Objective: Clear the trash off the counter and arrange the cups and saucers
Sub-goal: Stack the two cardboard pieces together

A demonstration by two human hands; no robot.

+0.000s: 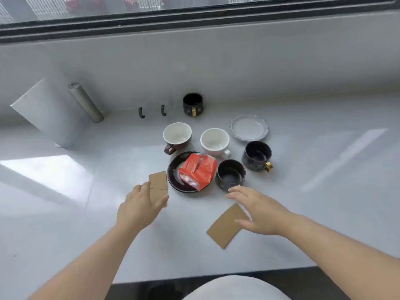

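Observation:
A red wrapper (198,171) lies on a black saucer (173,172) in the middle of the counter. My left hand (138,207) covers the near end of a brown cardboard sleeve (158,180) left of the saucer; whether it grips it I cannot tell. My right hand (257,210) hovers open over a second cardboard sleeve (225,227). Around the saucer stand a brown-handled white cup (177,135), a white cup (214,142), a black cup (230,174) and a gold-handled black cup (257,155). A pale scalloped saucer (249,127) and another black cup (192,104) sit farther back.
A grey cylinder (85,102) leans against the back wall at the left beside a slanted white panel (46,109). Two black hooks (151,111) hang on the wall. The counter's front edge (216,276) runs just below my arms.

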